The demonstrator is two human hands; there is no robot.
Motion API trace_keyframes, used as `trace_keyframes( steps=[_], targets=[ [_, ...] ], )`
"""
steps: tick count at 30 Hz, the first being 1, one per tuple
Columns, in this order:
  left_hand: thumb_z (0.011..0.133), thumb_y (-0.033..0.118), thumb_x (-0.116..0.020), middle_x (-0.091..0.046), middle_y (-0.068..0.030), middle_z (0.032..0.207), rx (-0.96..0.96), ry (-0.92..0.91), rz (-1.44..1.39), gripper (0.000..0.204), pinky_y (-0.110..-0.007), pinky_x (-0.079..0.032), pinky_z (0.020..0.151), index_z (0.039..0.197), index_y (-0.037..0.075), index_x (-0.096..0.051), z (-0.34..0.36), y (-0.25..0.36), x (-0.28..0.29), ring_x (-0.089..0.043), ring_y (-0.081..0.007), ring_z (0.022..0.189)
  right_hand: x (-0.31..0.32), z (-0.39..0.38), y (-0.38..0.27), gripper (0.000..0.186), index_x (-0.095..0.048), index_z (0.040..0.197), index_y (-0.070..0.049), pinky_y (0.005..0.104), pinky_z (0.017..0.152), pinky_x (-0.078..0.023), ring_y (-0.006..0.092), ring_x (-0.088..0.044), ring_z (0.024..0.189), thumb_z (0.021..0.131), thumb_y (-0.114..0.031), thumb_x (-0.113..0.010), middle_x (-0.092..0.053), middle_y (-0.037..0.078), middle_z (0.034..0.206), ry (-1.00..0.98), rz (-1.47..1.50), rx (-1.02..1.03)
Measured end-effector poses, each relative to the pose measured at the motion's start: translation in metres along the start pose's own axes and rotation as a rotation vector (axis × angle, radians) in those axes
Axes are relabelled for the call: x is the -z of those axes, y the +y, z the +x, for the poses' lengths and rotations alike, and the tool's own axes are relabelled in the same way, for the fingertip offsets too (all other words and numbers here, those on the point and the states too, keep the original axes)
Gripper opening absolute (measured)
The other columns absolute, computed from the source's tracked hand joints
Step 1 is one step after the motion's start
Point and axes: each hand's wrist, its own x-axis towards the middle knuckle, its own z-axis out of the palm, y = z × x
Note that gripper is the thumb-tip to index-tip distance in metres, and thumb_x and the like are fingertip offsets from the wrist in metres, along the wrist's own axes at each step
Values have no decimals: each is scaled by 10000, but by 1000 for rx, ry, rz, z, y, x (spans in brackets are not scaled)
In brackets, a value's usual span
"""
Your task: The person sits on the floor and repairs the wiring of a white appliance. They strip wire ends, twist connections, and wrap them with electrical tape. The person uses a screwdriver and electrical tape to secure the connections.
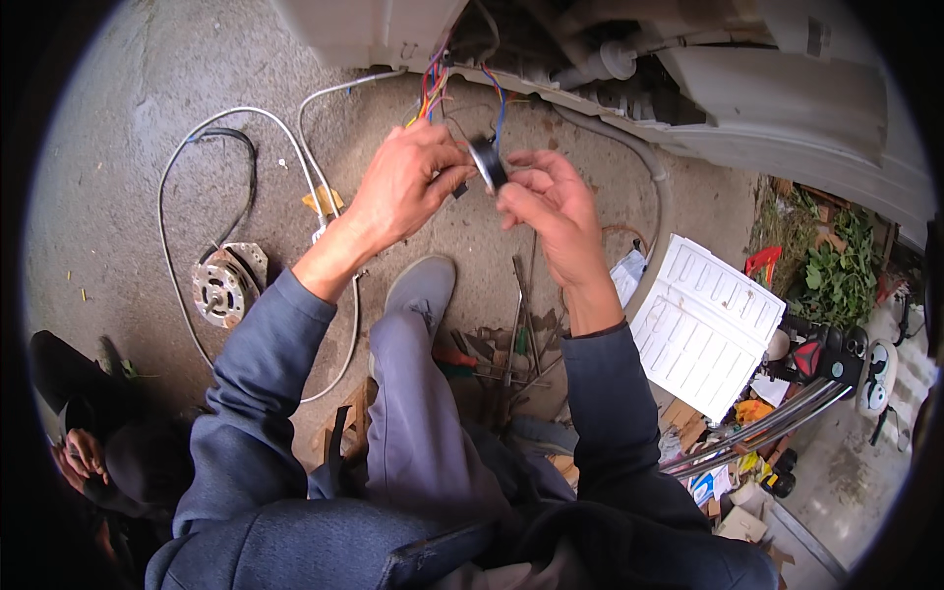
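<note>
My left hand (pixel 408 177) is closed, thumb against fingers, at the lower end of a bundle of coloured wires (pixel 430 90) hanging from a pale machine casing (pixel 393 29). Between my hands is a roll of black tape (pixel 487 164), slightly blurred and seen nearly edge-on. The fingers of my right hand (pixel 553 202) are closed at the roll's right side. A blue wire (pixel 501 108) runs down behind the roll. What exactly sits between my left fingertips is hidden.
A small motor (pixel 226 288) with a black cable lies left on the concrete, inside a loop of grey hose (pixel 165 221). Below my hands are hand tools (pixel 518 320). An opened white panel (pixel 708 324), greenery (pixel 844 270) and clutter fill the right. Another person's hands (pixel 84 457) show lower left.
</note>
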Motion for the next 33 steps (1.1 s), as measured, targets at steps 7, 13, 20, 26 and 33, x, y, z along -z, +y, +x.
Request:
trace_keyframes(
  steps=[7,13,20,26,33],
  targets=[
    [886,198,-736,-665,-52,879,-66,31,-74,135,-439,-449,815,932,79,-779,-2,-5,-7,-613,-272,891,-6,28,24,328,-582,1160,15,258,647,-490,98,-621,806,931,-149,-751,-678,70,951,111,192,-115],
    [889,171,-752,-691,-95,901,-65,39,-88,167,-404,-478,819,963,21,-769,-1,-2,-5,-619,-281,877,-45,55,38,394,-603,1245,27,258,761,-523,103,-642,913,919,-134,-757,-670,67,1071,235,277,76],
    [900,139,-744,-687,-111,839,22,167,-177,134,-397,-496,786,938,12,-766,-1,3,-3,-635,-279,832,-9,23,55,464,-563,1381,-8,224,733,-482,70,-606,907,952,-127,-694,-662,23,1130,-10,322,79],
    [891,183,-735,-682,-61,896,9,189,-10,109,-413,-452,776,892,74,-752,-7,6,-22,-619,-287,881,1,-7,47,414,-616,1302,39,226,703,-484,63,-604,824,936,-130,-709,-673,28,972,74,63,-8],
    [878,168,-737,-651,-58,885,-56,206,48,104,-404,-428,775,926,76,-741,-8,7,-28,-600,-282,900,-14,-23,14,364,-641,1215,75,251,720,-528,99,-653,818,937,-141,-736,-700,67,944,156,1,-67]
  ],
)
